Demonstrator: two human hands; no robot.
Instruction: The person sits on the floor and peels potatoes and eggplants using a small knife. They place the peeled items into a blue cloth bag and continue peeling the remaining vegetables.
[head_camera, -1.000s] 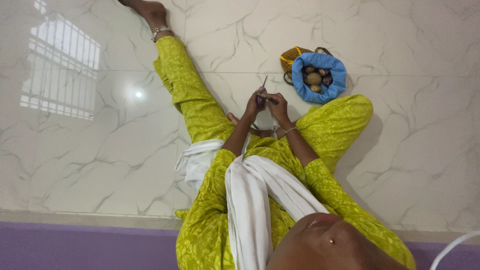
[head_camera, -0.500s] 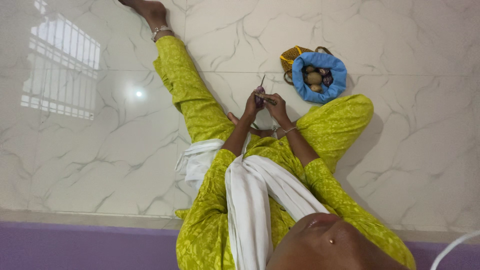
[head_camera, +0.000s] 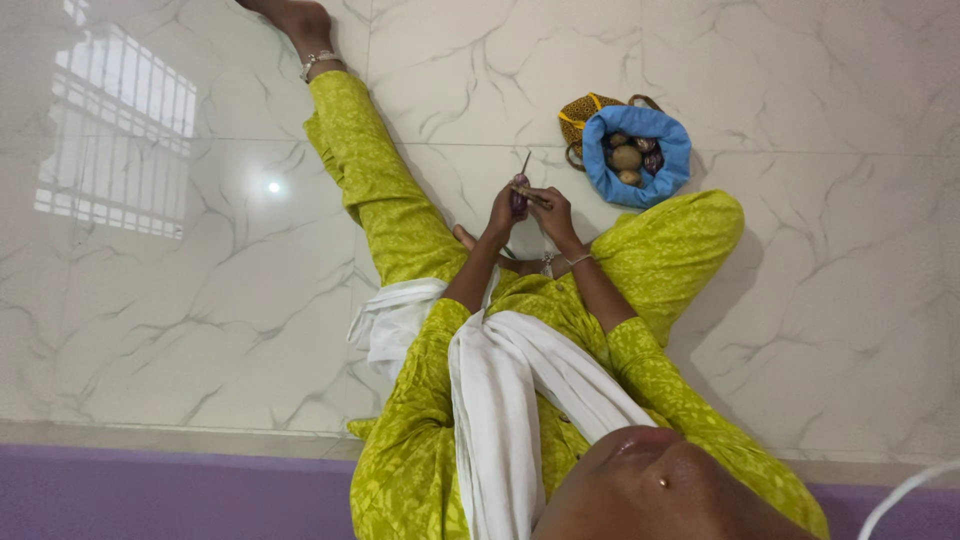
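I sit on the floor in a green outfit, with both hands raised in front of me. My left hand (head_camera: 501, 216) grips a small purple eggplant (head_camera: 519, 195) with its thin stem pointing up. My right hand (head_camera: 556, 211) sits just right of it and holds a thin knife (head_camera: 530, 192) laid across the eggplant's top. The blade is too small to see clearly.
A blue cloth bag (head_camera: 670, 158) lies open on the white marble floor (head_camera: 200, 280) at the right, with potatoes (head_camera: 626, 157) and small purple vegetables in it. A brown patterned bag (head_camera: 578, 112) lies behind it. My left leg (head_camera: 375, 170) stretches forward; my right knee (head_camera: 680, 240) is bent.
The knife in my right hand has shifted slightly along the top of the eggplant. The hands otherwise stay where they were.
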